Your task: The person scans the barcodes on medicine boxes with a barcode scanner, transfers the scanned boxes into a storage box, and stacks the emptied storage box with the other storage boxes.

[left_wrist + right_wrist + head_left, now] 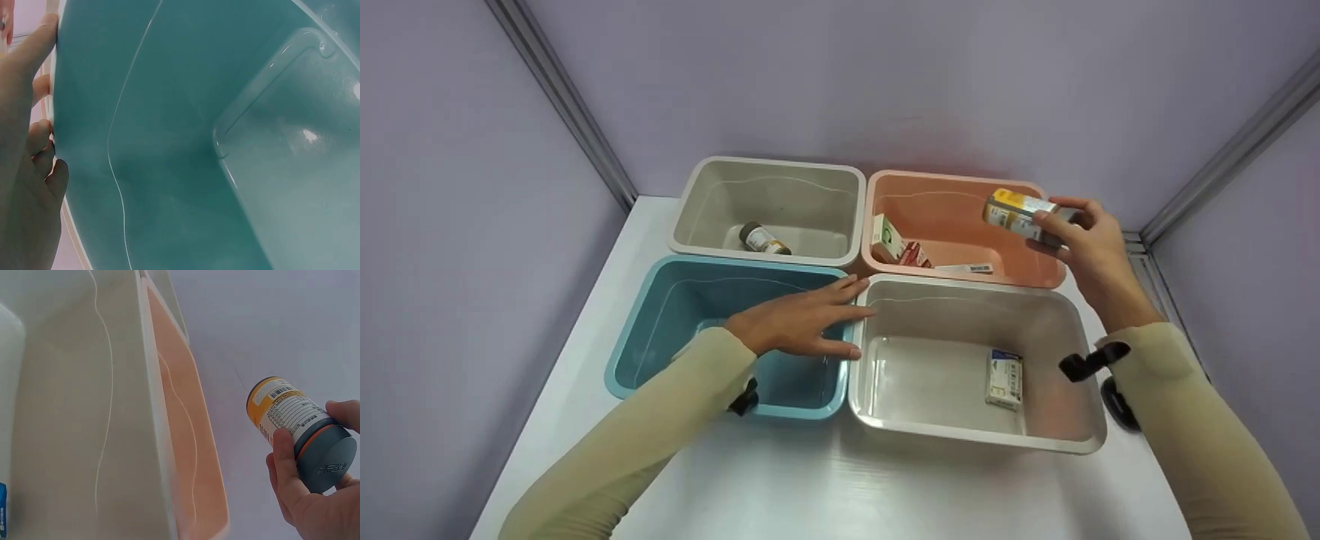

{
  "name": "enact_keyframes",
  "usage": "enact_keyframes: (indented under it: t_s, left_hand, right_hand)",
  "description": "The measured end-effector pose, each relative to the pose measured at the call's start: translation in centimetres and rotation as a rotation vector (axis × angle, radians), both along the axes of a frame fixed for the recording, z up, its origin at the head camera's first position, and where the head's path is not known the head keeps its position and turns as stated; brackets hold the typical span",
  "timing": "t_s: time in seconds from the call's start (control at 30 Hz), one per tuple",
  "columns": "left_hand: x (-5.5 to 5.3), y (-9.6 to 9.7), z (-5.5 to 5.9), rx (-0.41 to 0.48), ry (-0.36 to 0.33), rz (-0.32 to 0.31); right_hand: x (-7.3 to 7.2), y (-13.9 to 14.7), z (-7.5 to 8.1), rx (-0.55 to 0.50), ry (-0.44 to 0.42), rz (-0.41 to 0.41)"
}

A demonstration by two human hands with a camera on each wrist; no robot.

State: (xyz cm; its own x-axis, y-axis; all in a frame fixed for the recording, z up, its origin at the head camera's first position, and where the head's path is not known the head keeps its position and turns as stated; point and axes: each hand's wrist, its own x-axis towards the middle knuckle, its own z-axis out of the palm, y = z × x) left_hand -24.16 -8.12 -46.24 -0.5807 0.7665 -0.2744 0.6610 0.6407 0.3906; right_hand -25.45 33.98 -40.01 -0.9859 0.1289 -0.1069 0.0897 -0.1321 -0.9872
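Note:
My right hand (1091, 244) grips a medicine bottle (1018, 215) with a yellow and white label, tilted over the right part of the pink bin (960, 180). In the right wrist view the bottle's dark grey cap (326, 458) sits near the palm, with thumb and fingers around that end. My left hand (810, 315) has its fingers spread at the adjoining rims of the blue bin (613, 360) and the white bin (975, 433). Nothing is in its grasp. The left wrist view shows those fingers (40, 138) along the blue rim.
A second bottle (765, 238) lies in the grey bin (787, 163) at back left. The pink bin holds a white-green box (887, 238), a red box (915, 255) and a flat white pack (969, 268). A blue-white box (1004, 379) lies in the white bin. Walls enclose the table.

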Motion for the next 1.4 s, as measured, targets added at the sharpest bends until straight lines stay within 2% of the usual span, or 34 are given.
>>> enact_keyframes:
  t_s: [0.27,0.47,0.6,0.8,1.1,1.33,1.4]
  left_hand:
    - [0.1,0.4,0.1,-0.003,-0.005,-0.002]
    - [0.0,0.5,0.1,-0.008,-0.009,0.001]
    - [0.0,0.4,0.1,-0.016,-0.013,0.002]
    - [-0.2,0.3,0.1,-0.001,0.015,-0.030]
    - [-0.2,0.0,0.0,0.008,0.016,-0.031]
    - [-0.1,-0.3,0.2,0.011,0.022,-0.026]
    - [-0.1,-0.3,0.2,0.011,0.028,-0.027]
  right_hand:
    - [-4.2,-5.6,0.8,0.032,-0.066,0.038]
    - [-6.1,-10.0,0.5,0.087,-0.082,0.076]
    - [-7.1,-13.3,-0.2,0.107,-0.059,0.103]
    - [-8.0,-17.8,-1.3,0.172,-0.013,0.158]
    - [-8.5,-22.4,-2.8,0.261,-0.042,0.253]
    - [-9.1,-24.9,-3.0,0.252,-0.091,0.238]
    - [-9.2,-25.6,-3.1,0.300,-0.096,0.245]
